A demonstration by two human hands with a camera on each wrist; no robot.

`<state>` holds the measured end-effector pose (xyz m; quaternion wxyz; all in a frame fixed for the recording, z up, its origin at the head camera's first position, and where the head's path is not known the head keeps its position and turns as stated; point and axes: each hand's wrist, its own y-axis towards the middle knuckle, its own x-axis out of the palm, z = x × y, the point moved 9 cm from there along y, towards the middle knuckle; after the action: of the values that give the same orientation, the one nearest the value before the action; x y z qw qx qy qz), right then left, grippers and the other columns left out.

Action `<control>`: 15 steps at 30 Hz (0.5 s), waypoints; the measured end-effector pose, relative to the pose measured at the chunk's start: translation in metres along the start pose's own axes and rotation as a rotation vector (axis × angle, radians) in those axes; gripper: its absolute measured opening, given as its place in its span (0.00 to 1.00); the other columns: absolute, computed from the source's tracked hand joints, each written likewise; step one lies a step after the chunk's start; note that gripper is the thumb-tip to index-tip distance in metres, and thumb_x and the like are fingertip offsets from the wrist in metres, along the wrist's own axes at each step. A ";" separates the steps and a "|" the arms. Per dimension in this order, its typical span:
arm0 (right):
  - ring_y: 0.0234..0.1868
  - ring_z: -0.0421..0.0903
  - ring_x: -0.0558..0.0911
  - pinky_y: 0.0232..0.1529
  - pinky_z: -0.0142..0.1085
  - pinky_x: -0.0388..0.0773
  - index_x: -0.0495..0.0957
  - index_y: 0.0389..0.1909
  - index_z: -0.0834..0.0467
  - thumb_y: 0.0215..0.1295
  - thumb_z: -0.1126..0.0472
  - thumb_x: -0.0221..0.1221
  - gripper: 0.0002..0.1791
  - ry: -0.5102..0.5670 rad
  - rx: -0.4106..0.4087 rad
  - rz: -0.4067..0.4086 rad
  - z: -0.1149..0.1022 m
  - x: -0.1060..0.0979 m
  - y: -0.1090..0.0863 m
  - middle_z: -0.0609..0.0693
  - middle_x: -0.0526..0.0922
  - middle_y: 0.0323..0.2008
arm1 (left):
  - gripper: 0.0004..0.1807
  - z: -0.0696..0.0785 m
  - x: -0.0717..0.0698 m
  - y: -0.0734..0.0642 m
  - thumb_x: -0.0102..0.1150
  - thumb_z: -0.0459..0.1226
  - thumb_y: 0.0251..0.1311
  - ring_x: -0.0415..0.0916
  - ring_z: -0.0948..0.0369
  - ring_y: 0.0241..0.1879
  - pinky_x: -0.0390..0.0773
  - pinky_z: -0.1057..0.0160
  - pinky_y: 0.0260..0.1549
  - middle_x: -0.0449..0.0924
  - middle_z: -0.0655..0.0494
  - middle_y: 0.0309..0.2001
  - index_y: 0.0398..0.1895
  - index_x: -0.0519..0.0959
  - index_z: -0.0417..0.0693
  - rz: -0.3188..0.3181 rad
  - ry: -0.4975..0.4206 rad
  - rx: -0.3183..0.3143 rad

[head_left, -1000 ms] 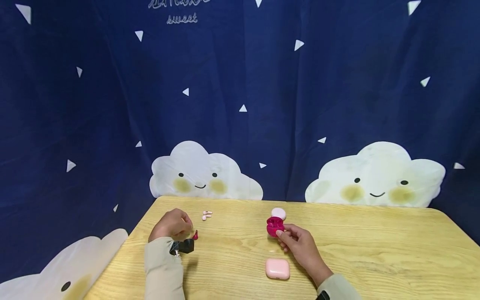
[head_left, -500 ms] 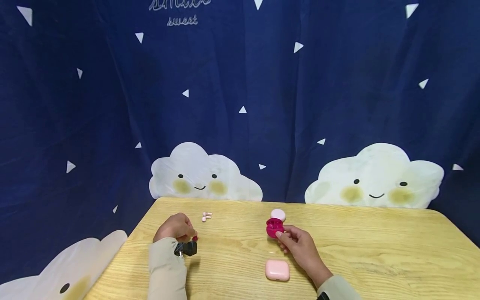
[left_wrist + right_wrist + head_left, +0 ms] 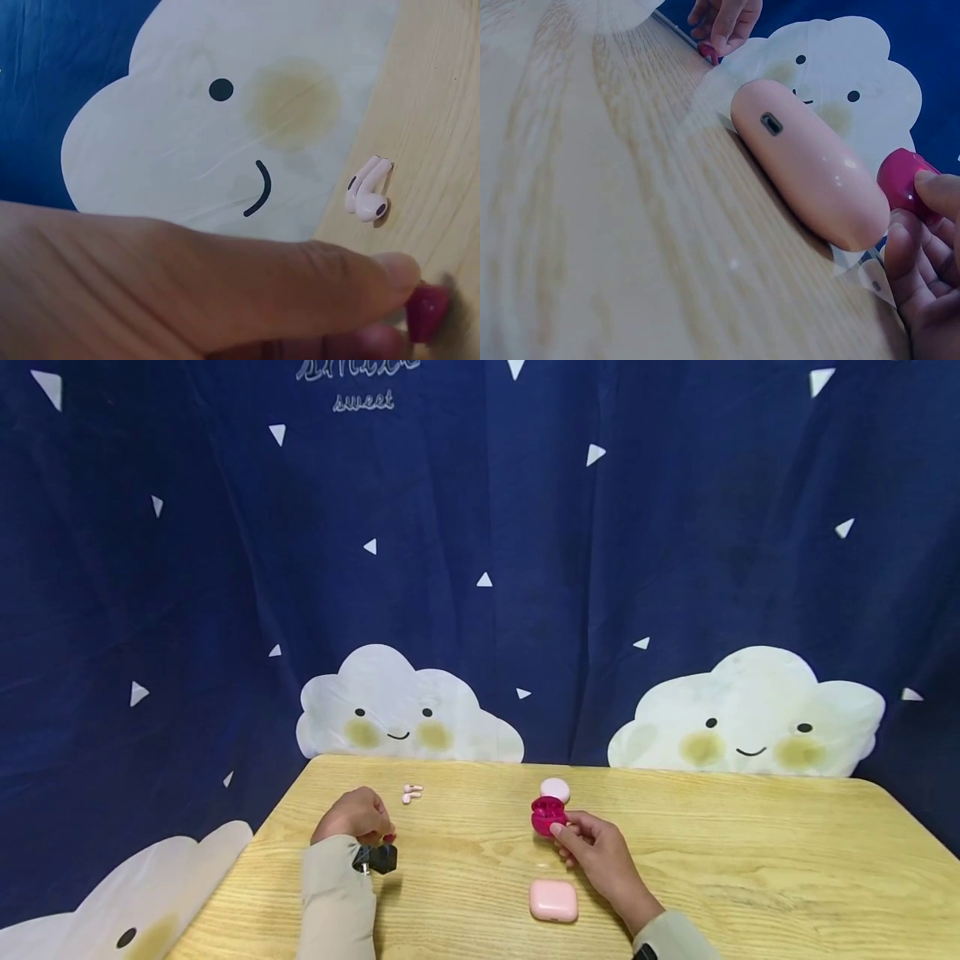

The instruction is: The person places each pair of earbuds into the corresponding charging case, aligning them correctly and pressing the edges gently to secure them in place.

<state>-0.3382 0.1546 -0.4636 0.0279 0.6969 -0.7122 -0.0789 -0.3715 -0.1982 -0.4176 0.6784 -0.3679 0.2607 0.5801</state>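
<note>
Table: pale wood, rounded far corners
Cloth: dark blue, creased, behind and left of table
Triangles: white, scattered
Clouds: white, yellow-cheeked
Lettering: pale, high up

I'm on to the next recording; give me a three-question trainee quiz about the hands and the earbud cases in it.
1. True or false: the right hand holds the magenta earbud case with its lid closed.
2. What does the left hand pinch?
3. In the head view, where does the pink earbud case appear relative to the magenta earbud case? A. Above it. B. Inside it. C. Below it.

Key:
1. False; the lid is open.
2. A magenta earbud.
3. C.
</note>
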 end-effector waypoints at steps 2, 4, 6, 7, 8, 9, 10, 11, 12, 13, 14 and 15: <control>0.21 0.43 0.77 0.21 0.33 0.78 0.81 0.43 0.67 0.62 0.65 0.64 0.12 -0.002 -0.003 -0.001 -0.001 0.000 0.000 0.58 0.79 0.25 | 0.05 0.000 0.001 0.001 0.64 0.28 0.49 0.72 0.60 0.18 0.68 0.67 0.18 0.79 0.53 0.17 0.19 0.81 0.40 0.002 0.002 -0.002; 0.21 0.43 0.77 0.21 0.33 0.78 0.81 0.43 0.68 0.62 0.65 0.64 0.12 -0.003 0.001 0.000 0.000 0.000 0.000 0.58 0.79 0.25 | 0.04 -0.001 0.002 0.002 0.65 0.29 0.50 0.73 0.60 0.18 0.70 0.67 0.18 0.80 0.53 0.18 0.20 0.81 0.40 0.000 0.005 -0.007; 0.21 0.43 0.77 0.21 0.33 0.78 0.81 0.43 0.68 0.62 0.65 0.64 0.12 -0.006 0.006 0.000 0.000 0.000 0.001 0.58 0.79 0.25 | 0.05 -0.001 0.003 0.003 0.65 0.29 0.50 0.74 0.60 0.19 0.71 0.67 0.19 0.81 0.52 0.19 0.20 0.81 0.40 -0.005 0.008 -0.013; 0.21 0.43 0.77 0.21 0.34 0.78 0.81 0.43 0.68 0.62 0.65 0.64 0.12 -0.008 0.008 -0.001 0.001 0.000 0.000 0.59 0.79 0.25 | 0.05 -0.001 0.004 0.003 0.66 0.29 0.50 0.74 0.60 0.19 0.71 0.67 0.19 0.81 0.52 0.19 0.21 0.81 0.40 -0.007 0.011 -0.015; 0.21 0.44 0.77 0.21 0.34 0.78 0.81 0.43 0.68 0.62 0.65 0.64 0.12 -0.008 0.010 -0.001 0.001 0.000 0.000 0.59 0.79 0.25 | 0.05 -0.001 0.004 0.003 0.66 0.29 0.50 0.74 0.60 0.19 0.72 0.66 0.19 0.81 0.52 0.19 0.20 0.81 0.40 -0.008 0.011 -0.015; 0.22 0.44 0.77 0.21 0.34 0.78 0.81 0.43 0.68 0.62 0.65 0.63 0.12 -0.009 0.010 -0.001 0.001 0.000 0.000 0.59 0.79 0.25 | 0.05 0.000 0.004 0.003 0.66 0.28 0.50 0.75 0.60 0.19 0.72 0.66 0.19 0.81 0.52 0.19 0.20 0.81 0.40 -0.007 0.013 -0.013; 0.22 0.44 0.77 0.21 0.34 0.78 0.81 0.43 0.67 0.62 0.65 0.63 0.12 -0.010 0.011 0.000 0.002 0.000 0.001 0.59 0.80 0.26 | 0.05 0.000 0.004 0.003 0.66 0.28 0.49 0.75 0.60 0.19 0.72 0.66 0.19 0.81 0.52 0.19 0.20 0.81 0.41 -0.005 0.014 -0.010; 0.22 0.44 0.77 0.21 0.34 0.78 0.81 0.44 0.67 0.62 0.65 0.63 0.12 -0.010 0.010 0.000 0.002 -0.001 0.001 0.58 0.80 0.26 | 0.05 0.001 0.004 0.003 0.66 0.28 0.49 0.75 0.60 0.19 0.72 0.66 0.19 0.82 0.52 0.19 0.20 0.80 0.41 -0.005 0.013 -0.006; 0.22 0.44 0.77 0.21 0.33 0.78 0.81 0.44 0.67 0.62 0.65 0.63 0.12 -0.010 0.009 0.000 0.002 -0.001 0.001 0.58 0.80 0.26 | 0.05 0.001 0.004 0.003 0.66 0.28 0.48 0.75 0.60 0.19 0.72 0.66 0.19 0.82 0.52 0.19 0.19 0.80 0.41 -0.003 0.017 -0.001; 0.22 0.44 0.77 0.21 0.33 0.78 0.81 0.44 0.67 0.62 0.65 0.63 0.12 -0.009 0.010 0.000 0.002 -0.001 0.001 0.58 0.80 0.26 | 0.05 0.001 0.004 0.003 0.66 0.27 0.47 0.76 0.60 0.19 0.72 0.66 0.19 0.81 0.52 0.18 0.19 0.80 0.41 -0.001 0.018 0.000; 0.22 0.44 0.77 0.21 0.33 0.78 0.81 0.44 0.67 0.62 0.65 0.63 0.12 -0.008 0.011 -0.001 0.002 0.000 0.000 0.58 0.80 0.26 | 0.05 0.002 0.004 0.003 0.66 0.27 0.46 0.76 0.60 0.19 0.72 0.66 0.19 0.81 0.52 0.18 0.18 0.80 0.41 0.001 0.020 0.002; 0.22 0.44 0.77 0.21 0.33 0.78 0.81 0.44 0.67 0.62 0.65 0.63 0.12 -0.008 0.011 -0.003 0.002 0.000 0.000 0.58 0.80 0.26 | 0.05 0.002 0.004 0.003 0.65 0.27 0.45 0.75 0.60 0.19 0.72 0.66 0.19 0.81 0.53 0.17 0.18 0.80 0.41 0.004 0.020 0.002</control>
<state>-0.3388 0.1551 -0.4652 0.0210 0.6977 -0.7118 -0.0776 -0.3739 -0.1941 -0.4206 0.6751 -0.3724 0.2687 0.5773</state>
